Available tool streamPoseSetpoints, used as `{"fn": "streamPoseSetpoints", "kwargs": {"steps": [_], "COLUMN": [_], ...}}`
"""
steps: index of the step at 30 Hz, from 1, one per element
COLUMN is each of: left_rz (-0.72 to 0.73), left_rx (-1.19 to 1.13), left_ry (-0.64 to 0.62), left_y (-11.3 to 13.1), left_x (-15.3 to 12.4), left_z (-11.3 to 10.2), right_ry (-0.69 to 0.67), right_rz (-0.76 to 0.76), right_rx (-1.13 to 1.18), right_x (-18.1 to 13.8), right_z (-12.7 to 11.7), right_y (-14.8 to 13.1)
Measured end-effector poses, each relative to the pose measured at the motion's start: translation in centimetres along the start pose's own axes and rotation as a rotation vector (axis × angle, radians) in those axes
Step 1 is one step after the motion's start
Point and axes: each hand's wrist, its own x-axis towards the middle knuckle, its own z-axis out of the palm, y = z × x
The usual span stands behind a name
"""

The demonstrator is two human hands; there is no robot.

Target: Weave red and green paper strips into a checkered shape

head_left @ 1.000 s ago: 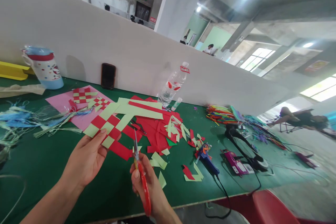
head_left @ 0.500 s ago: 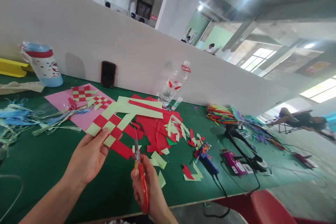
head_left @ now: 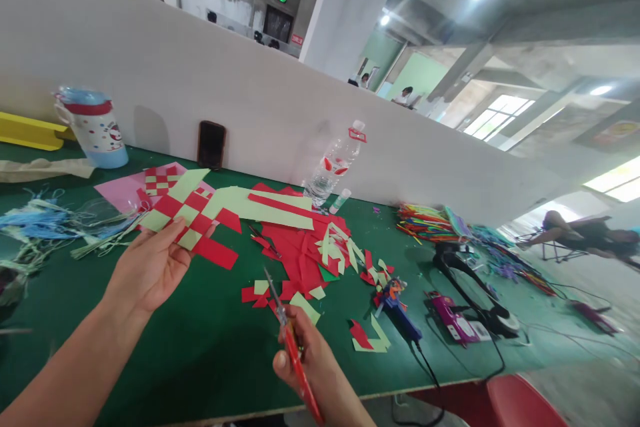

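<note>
My left hand [head_left: 153, 263] pinches a woven checkerboard of red and pale green paper strips [head_left: 189, 238] between thumb and fingers, tilted above the table, with loose strip ends sticking out at its edges. My right hand [head_left: 315, 353] is wrapped round red-handled scissors [head_left: 295, 353], whose blades point up and away, apart from the woven paper. Past them lie red paper sheets [head_left: 287, 250] topped by pale green strips [head_left: 280, 213]. Small red and green scraps [head_left: 305, 307] are scattered just beyond the scissor tips. A smaller woven piece [head_left: 159, 181] rests on pink paper [head_left: 120, 192].
Along the wall stand a cup [head_left: 100, 137], a phone [head_left: 211, 145], a water bottle [head_left: 333, 170] and a glue stick [head_left: 340, 201]. Blue tassels [head_left: 37, 220] lie left. To the right are a blue glue gun [head_left: 400, 317], a black stand [head_left: 470, 287] and coloured pipe cleaners [head_left: 425, 221].
The woven paper has moved left and turned in my left hand. My right hand and the scissors have drawn away to the right and lower, widening the gap between them.
</note>
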Motion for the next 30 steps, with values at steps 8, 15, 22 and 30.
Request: {"fn": "streamPoseSetpoints", "kwargs": {"steps": [8,15,22,30], "left_rz": [-0.113,-0.299,-0.323,-0.39], "left_rx": [0.071,0.217,0.286,0.328], "left_ry": [-0.155,-0.338,-0.434,-0.461], "left_y": [0.1,-0.3,-1.3,-2.5], "left_x": [-0.2,0.4,0.1,-0.1], "left_z": [0.6,0.6,1.1,1.3], "right_ry": [-0.12,-0.239,-0.256,-0.289], "right_rz": [-0.019,0.06,0.177,0.218], "right_rx": [0.022,-0.035,0.04,0.036], "right_x": [0.0,0.9,1.1,1.5], "right_z": [-0.6,-2.2,-1.8,-1.9], "right_y": [-0.8,-2.1,-3.4,-2.9]}}
